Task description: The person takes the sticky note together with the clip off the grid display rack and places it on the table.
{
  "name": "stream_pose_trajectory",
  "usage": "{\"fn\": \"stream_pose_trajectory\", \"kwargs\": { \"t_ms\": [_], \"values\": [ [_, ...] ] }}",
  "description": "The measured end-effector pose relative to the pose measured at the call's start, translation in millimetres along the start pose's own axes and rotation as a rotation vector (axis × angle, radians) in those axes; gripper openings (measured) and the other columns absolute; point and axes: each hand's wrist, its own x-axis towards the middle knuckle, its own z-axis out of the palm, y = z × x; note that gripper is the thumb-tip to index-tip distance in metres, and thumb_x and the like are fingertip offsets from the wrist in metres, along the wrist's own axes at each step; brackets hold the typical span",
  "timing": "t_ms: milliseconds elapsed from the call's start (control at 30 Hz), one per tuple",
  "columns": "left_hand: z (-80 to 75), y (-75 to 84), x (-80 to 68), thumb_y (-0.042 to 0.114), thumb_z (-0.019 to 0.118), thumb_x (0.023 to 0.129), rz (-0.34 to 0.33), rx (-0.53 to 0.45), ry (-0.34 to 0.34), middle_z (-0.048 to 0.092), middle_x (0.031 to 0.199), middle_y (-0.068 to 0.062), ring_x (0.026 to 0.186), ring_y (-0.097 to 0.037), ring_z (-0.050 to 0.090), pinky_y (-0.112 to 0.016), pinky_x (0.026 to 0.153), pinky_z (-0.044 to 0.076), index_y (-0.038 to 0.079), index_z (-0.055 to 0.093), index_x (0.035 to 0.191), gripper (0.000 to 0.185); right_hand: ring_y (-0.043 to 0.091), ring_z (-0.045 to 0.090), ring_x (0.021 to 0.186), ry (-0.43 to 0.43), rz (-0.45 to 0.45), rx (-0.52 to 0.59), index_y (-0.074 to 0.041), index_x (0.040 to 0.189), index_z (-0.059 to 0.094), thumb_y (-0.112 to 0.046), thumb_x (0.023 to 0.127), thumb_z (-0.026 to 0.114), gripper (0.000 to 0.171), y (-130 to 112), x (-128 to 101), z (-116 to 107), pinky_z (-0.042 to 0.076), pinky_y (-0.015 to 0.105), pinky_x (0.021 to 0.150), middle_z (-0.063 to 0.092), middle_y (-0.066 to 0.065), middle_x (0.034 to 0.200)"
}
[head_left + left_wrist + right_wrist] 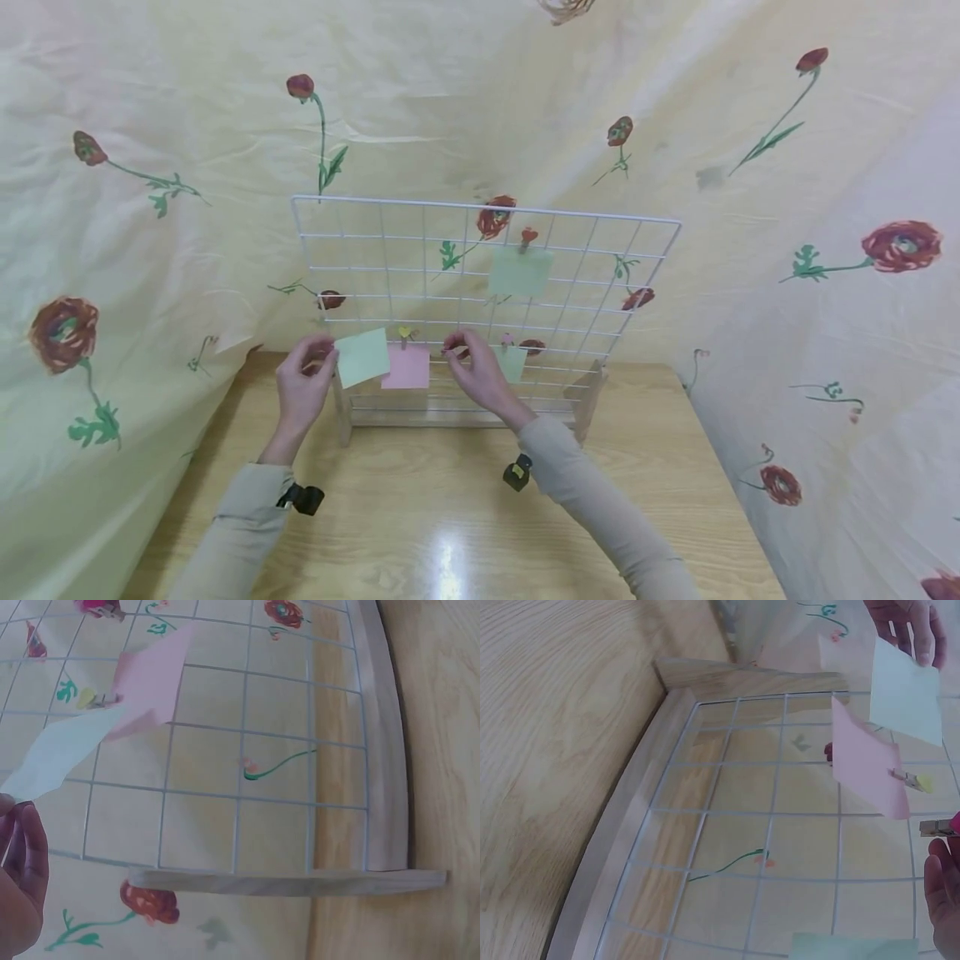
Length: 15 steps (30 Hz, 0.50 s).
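Note:
My left hand (306, 375) pinches a pale green paper note (363, 357) by its left edge, in front of the lower left of a white wire grid (480, 322). Close to the grid's middle, my right hand (480, 371) pinches a small wooden clothespin (934, 828) with a pink end, clearest in the right wrist view. Between the hands hangs a pink note (407, 368), held to the grid by a clothespin with a yellow top (405, 333). In the right wrist view the green note partly overlaps the grid beside the pink one.
Another green note (521, 273) hangs higher up under a clip with a red heart (528, 236). A smaller green note (512, 365) hangs right of my right hand. Wooden feet (590, 402) hold the grid on the wooden table (450, 500). Flowered cloth (187, 275) surrounds it.

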Motion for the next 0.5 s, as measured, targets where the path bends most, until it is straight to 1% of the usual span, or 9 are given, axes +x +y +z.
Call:
{"fn": "stream_pose_trajectory", "kwargs": {
  "t_ms": [133,233,500],
  "values": [
    [-3.0,-3.5,-4.9,-0.017,0.062,0.084,-0.050,-0.007,0.015,0.063,0.090,-0.030,0.075,-0.005,0.060,-0.011,0.060,0.048,-0.016,0.060,0.102,0.017,0.024,0.059,0.097,-0.009,0.001,-0.014,0.002,0.106,0.055,0.005,0.092,0.057,0.015,3.9,-3.1,-1.6,0.052,0.032,0.080,0.061,0.012,0.100],
    [-5.0,-6.8,-8.4,-0.016,0.061,0.085,-0.079,-0.017,0.015,0.063,0.090,-0.030,0.075,-0.005,0.060,-0.011,0.060,0.048,-0.017,0.059,0.102,0.017,0.024,0.058,0.098,-0.025,0.006,-0.005,0.003,0.108,0.054,0.005,0.092,0.056,0.016,6.3,-6.0,-1.8,0.052,0.031,0.081,0.060,0.012,0.101],
    [-10.4,-19.8,-18.9,-0.020,0.059,0.084,-0.110,-0.087,-0.008,0.060,0.090,-0.032,0.072,-0.008,0.060,-0.014,0.056,0.052,-0.020,0.056,0.102,0.019,0.023,0.058,0.097,-0.080,0.042,-0.007,0.004,0.108,0.055,0.004,0.092,0.058,0.017,12.3,-16.5,2.2,0.052,0.029,0.082,0.060,0.010,0.101]
  ]
}}
